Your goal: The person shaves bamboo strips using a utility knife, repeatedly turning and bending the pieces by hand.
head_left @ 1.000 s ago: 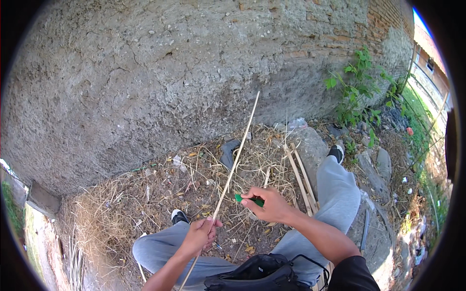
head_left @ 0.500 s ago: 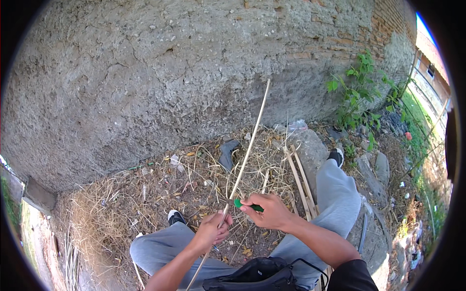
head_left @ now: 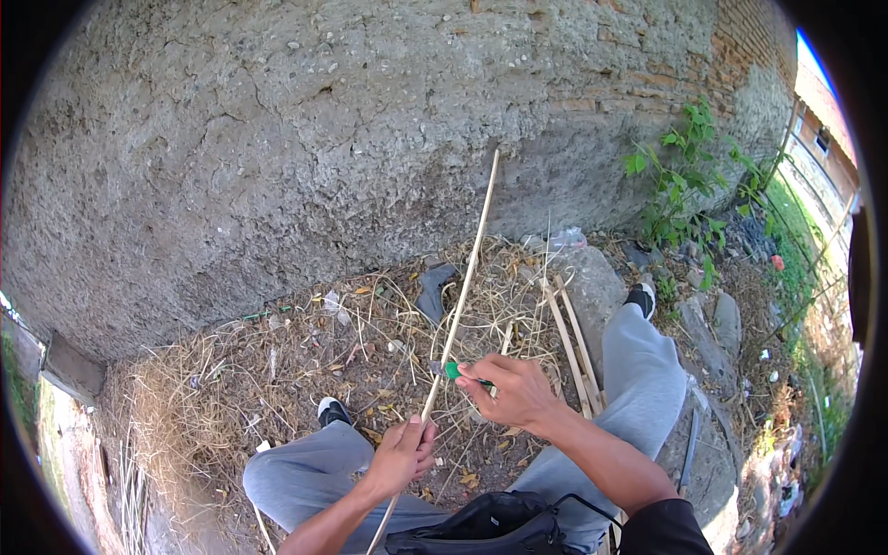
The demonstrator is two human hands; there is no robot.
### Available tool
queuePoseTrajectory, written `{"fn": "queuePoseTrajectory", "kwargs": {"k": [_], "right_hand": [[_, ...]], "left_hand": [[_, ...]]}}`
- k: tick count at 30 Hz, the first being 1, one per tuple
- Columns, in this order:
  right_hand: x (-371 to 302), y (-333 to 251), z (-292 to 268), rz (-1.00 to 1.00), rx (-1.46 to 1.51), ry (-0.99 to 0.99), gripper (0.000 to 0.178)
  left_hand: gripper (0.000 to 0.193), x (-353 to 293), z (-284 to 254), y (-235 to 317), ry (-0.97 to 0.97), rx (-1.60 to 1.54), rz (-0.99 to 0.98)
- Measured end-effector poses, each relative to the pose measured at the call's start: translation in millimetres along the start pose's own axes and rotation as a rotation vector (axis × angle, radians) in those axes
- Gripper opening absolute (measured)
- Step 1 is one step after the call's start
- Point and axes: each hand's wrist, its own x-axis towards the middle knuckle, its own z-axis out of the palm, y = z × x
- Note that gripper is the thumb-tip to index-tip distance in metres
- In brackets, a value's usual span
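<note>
A long, thin, pale bamboo strip (head_left: 471, 264) slants up from my lap toward the wall. My left hand (head_left: 400, 458) is closed around its lower part. In my right hand (head_left: 511, 390) is a green-handled knife (head_left: 452, 370), gripped with the fingers wrapped round the handle. Its short grey blade lies against the strip, a little above my left hand. Most of the handle is hidden by my right fingers.
Curly shavings (head_left: 518, 277) and dry straw (head_left: 185, 416) litter the ground between my legs and the rough wall (head_left: 305, 166). Several flat strips (head_left: 566, 342) lean beside my right leg near a stone (head_left: 592, 277). A black bag (head_left: 490, 523) rests at my lap; a leafy plant (head_left: 684, 176) grows rightward.
The strip's upper end has swung slightly left. My right hand and the knife have moved a little up the strip, away from my left hand, which still grips it.
</note>
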Motion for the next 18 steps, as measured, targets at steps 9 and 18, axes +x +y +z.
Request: {"fn": "queuePoseTrajectory", "kwargs": {"k": [9, 18], "right_hand": [[2.2, 3.5, 5.1, -0.007, -0.017, -0.036, 0.013], [19.4, 45.8, -6.2, 0.194, -0.046, -0.041, 0.016]], "left_hand": [[0.043, -18.0, -11.6, -5.2, 0.058, 0.117, 0.018], [0.042, -45.1, -12.3, -23.5, 0.096, 0.092, -0.088]]}}
